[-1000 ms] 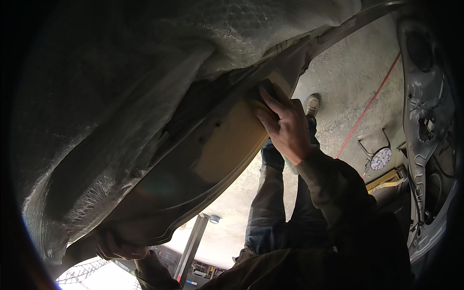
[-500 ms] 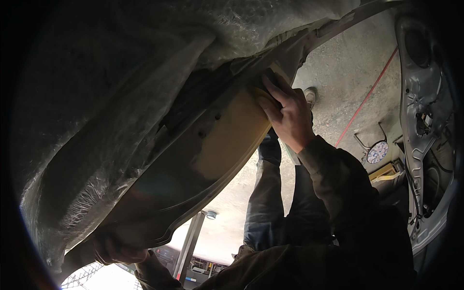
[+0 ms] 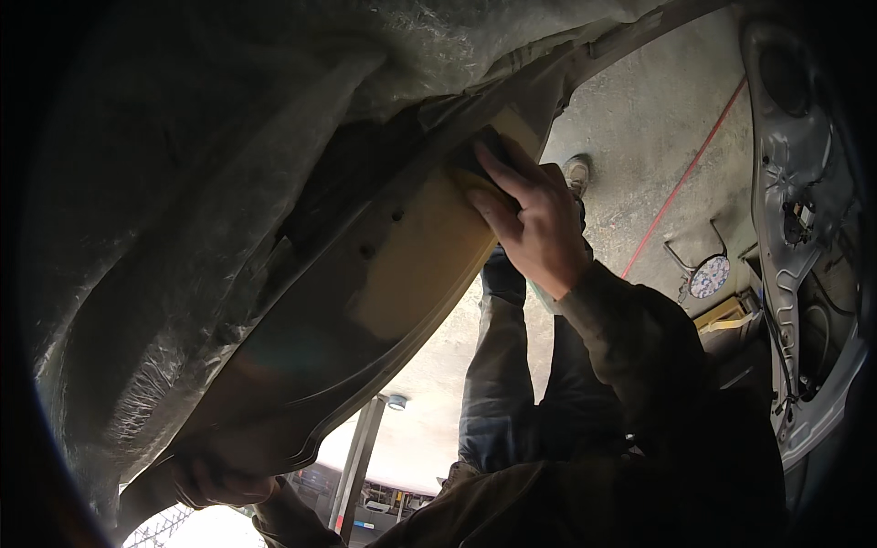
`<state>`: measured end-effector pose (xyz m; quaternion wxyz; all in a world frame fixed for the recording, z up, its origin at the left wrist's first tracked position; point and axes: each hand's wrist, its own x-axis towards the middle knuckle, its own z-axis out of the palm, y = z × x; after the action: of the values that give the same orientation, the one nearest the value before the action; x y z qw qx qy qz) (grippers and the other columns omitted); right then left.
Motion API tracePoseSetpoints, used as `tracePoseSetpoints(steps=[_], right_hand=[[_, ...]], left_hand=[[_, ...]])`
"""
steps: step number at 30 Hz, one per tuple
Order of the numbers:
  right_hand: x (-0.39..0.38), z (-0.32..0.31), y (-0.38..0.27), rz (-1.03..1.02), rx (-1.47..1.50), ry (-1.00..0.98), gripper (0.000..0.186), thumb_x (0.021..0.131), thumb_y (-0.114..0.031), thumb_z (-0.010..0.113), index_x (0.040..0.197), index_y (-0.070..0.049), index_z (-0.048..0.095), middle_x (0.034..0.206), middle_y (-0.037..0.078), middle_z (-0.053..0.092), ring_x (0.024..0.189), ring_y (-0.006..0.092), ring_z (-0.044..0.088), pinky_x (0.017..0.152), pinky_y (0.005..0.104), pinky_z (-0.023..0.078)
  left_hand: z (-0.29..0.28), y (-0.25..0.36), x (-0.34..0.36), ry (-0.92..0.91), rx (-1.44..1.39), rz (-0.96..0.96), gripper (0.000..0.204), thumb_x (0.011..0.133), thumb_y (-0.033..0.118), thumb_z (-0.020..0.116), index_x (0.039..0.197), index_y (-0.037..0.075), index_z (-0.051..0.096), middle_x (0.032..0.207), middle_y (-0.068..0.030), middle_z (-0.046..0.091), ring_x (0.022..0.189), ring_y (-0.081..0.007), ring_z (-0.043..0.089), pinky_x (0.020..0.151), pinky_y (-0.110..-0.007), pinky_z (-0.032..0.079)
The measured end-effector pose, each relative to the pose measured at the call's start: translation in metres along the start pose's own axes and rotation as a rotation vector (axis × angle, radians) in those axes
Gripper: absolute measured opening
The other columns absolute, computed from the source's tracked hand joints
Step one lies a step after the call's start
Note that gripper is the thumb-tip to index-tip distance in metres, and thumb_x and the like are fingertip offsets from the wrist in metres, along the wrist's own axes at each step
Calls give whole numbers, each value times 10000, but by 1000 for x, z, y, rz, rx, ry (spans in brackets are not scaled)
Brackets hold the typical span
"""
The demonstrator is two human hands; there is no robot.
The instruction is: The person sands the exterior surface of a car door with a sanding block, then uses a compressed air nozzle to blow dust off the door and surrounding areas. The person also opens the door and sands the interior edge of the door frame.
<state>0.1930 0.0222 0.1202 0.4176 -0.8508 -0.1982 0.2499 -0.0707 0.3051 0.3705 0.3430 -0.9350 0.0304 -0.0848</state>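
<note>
A dark car body panel with a broad patch of tan filler slants across the view. At the patch's upper end, my right hand is closed on a dark sanding block and presses it flat to the surface. Thumb and fingers lie along the block and hide part of it. Down at the panel's lower left end, my left hand curls its fingers around the edge; deep shadow blurs them. Two small holes show in the panel beside the filler.
Translucent plastic sheeting drapes over the car at left and above. On the right stand a bare grey door shell, a stool with a patterned round seat and a yellow item. A red line crosses the concrete floor.
My right hand and the sanding block have shifted slightly up and left along the filler. My left hand keeps its hold on the panel's edge. The whole view has shifted a little.
</note>
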Motion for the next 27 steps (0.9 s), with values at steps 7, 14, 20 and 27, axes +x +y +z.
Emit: tracePoseSetpoints(steps=[7,14,20,27], right_hand=[[-12,-1,-8,-63,-25,-107,490,937,-252,749,1389,-85,659,1457,241,574,1094,408,622,954,477,527],[-22,-7,-17,-142,-37,-128,511,933,-225,763,1410,-83,647,1501,254,535,1097,400,622,987,472,520],[18,-7,18,168,113,-141,481,954,-182,733,1408,-51,643,1457,235,590,1101,378,645,974,430,534],[8,-7,24,6,-72,-49,470,963,-248,733,1402,-97,660,1422,220,624,1098,365,634,976,425,538]], left_hand=[[-3,-3,-17,3,-111,-235,595,1091,393,287,1211,-60,653,1348,-286,599,1282,-380,508,1112,-542,324],[-5,-2,-12,3,-65,-241,539,1131,358,310,1200,-55,649,1249,-236,668,1176,-371,618,1048,-509,422],[-7,-7,-10,-21,-33,-175,542,1135,365,303,1200,-57,637,1226,-234,676,1157,-386,634,1019,-534,443],[-3,-7,-14,16,17,-148,567,1132,415,311,1187,-50,632,1164,-232,695,1121,-405,651,972,-558,471]])
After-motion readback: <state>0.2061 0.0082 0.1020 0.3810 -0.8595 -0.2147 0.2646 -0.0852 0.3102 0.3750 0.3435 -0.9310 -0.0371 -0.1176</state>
